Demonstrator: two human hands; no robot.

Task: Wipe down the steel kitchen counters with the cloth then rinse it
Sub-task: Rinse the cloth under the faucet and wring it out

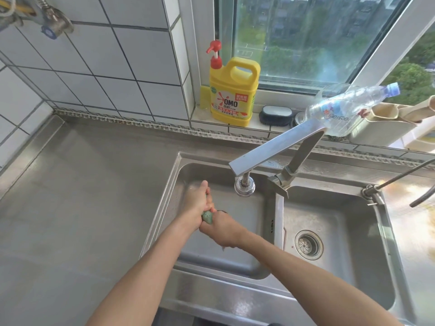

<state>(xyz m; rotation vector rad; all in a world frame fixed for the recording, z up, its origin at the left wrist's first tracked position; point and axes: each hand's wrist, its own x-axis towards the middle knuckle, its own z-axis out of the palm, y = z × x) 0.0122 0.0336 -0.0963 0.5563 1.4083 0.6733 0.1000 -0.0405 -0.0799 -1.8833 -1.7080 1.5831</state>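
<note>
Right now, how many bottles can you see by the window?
2. A yellow soap bottle stands upright on the sill left of the tap; a clear plastic bottle lies tilted further right. More may hide beyond the frame.

A yellow detergent jug (pixel 233 91) with a red pump stands on the tiled sill (pixel 256 128) by the window (pixel 306 38), with a dark brush (pixel 276 115) just to its right. Farther right a clear bottle (pixel 348 108) lies tilted beside a beige holder (pixel 381 128). A blue-handled valve (pixel 50 24) sits on the tiled wall (pixel 106 55) at upper left.
</note>
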